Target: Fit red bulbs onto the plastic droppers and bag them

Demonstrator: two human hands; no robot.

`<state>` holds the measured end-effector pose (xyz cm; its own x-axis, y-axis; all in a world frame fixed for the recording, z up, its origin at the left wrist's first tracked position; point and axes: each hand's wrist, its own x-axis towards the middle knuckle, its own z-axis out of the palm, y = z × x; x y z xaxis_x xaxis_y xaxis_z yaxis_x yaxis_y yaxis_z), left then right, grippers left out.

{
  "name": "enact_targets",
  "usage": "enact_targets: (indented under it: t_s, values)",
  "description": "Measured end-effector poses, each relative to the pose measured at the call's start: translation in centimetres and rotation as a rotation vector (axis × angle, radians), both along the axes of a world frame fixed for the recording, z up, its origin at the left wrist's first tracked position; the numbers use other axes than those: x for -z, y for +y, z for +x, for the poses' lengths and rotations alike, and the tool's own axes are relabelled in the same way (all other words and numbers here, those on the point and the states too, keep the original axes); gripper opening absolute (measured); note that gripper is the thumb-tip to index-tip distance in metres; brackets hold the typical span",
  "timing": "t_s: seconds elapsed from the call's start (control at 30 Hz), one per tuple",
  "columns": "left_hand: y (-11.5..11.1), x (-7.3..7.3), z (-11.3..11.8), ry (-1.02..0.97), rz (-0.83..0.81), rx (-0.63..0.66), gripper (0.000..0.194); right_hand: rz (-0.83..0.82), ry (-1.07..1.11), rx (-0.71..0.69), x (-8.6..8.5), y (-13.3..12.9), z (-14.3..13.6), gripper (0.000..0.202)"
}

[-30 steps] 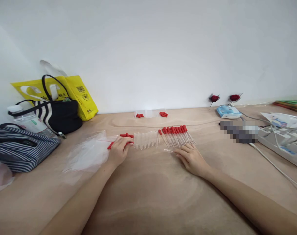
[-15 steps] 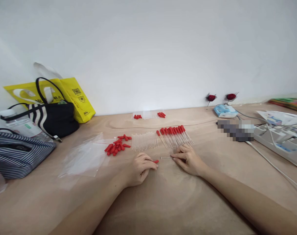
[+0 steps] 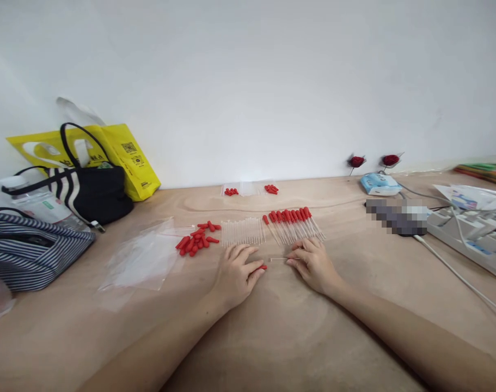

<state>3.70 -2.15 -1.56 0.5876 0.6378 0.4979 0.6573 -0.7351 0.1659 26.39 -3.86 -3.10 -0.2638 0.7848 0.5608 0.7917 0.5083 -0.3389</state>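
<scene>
My left hand pinches a red rubber dropper bulb between thumb and finger. Facing it across a small gap, my right hand grips a thin clear dropper tube, whose end points left toward the bulb. Behind my hands lies a row of bare clear tubes. To its right, several tubes with red bulbs on them, the assembled droppers, lie side by side. A heap of loose red bulbs is left of the bare tubes.
Clear plastic bags lie at the left, near a striped pouch, a black bag and a yellow bag. Small bags with red bulbs rest by the wall. A power strip and cables are at the right.
My left hand has turned and its fingers now cover more of the red bulb. The right hand still holds the tube, almost in place. The camera view has shifted slightly.
</scene>
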Motion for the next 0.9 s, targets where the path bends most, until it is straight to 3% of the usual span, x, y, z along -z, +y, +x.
enact_targets:
  t_s: [0.23,0.5,0.9]
  values:
    - [-0.2,-0.6,-0.1,-0.058,-0.055,-0.041,0.015,-0.016,0.025,0.024,-1.0,-0.9,-1.3,0.016]
    - [0.0,-0.8,-0.4,-0.083,-0.117,-0.059,0.015,0.014,0.011,0.003,-0.8,-0.8,-3.2,0.017]
    - [0.2,-0.7,-0.5,-0.109,-0.131,-0.094,0.016,0.053,0.032,0.025,-1.1,-1.2,-3.4,0.017]
